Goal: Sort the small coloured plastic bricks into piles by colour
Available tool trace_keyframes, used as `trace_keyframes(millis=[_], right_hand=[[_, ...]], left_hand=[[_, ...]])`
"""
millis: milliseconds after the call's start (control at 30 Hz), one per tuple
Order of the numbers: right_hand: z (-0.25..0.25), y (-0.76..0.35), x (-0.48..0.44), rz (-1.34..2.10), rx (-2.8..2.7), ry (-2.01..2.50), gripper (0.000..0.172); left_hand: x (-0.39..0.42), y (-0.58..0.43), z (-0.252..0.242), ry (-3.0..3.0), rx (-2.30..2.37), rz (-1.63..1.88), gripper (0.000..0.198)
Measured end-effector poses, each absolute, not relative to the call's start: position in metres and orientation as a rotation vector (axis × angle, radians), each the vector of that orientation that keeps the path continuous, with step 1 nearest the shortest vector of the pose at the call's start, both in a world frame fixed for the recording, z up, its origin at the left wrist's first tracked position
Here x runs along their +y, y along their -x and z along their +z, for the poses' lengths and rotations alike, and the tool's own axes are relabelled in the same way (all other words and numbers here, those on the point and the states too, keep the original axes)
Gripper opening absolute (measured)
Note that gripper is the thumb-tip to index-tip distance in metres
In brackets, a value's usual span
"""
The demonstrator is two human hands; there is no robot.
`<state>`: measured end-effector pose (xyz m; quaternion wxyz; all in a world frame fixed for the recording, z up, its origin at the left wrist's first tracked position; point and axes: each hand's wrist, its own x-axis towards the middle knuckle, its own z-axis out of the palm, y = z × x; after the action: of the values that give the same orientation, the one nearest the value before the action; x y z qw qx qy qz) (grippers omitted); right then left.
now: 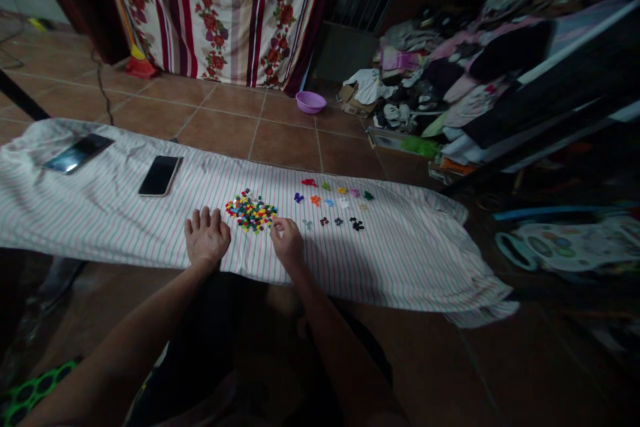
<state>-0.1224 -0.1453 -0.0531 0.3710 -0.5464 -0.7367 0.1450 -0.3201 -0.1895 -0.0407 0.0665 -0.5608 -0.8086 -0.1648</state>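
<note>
Your left hand (207, 239) lies on the table (410, 260), which is covered in striped cloth, just left of the heap of small coloured pieces (251, 212). Its grip is apart, with the fingers extended away from you. Your right hand (289, 241) is at the heap's right edge, thumb and fingertips bent in close to one another (the pieces are so small that you cannot tell whether one is pinched in that grip). The heap lies between your hands, slightly beyond them. To its right, you have little groups set out by colour in three rough rows: red pieces (309, 182) and dark green pieces (369, 195) end the far row, orange pieces (315, 201) are in the middle one, and black pieces (357, 223) end the nearest. A phone (159, 176) lies beyond and left of your left hand, with a dark-screened device (85, 152) farther left. Past the table, a purple basin (311, 103) stands on the tiled floor (225, 117).
</note>
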Motion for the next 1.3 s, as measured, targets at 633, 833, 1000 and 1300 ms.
trace_keyframes(millis=[633,833,1000,1300], right_hand=[[-0.069,0.031,-0.134,0.102,-1.826,1.683,0.028],[-0.073,0.03,-0.134,0.1,-1.831,1.659,0.034],[-0.072,0.027,-0.137,0.169,-1.777,1.675,0.037],[-0.072,0.037,-0.142,0.173,-1.652,1.62,0.029]], left_hand=[[-0.189,0.321,-0.044,1.694,-2.469,-0.568,0.054],[-0.189,0.321,-0.043,1.691,-2.458,-0.535,0.054],[-0.19,0.32,-0.042,1.703,-2.458,-0.561,0.054],[-0.189,0.321,-0.044,1.689,-2.46,-0.522,0.052]])
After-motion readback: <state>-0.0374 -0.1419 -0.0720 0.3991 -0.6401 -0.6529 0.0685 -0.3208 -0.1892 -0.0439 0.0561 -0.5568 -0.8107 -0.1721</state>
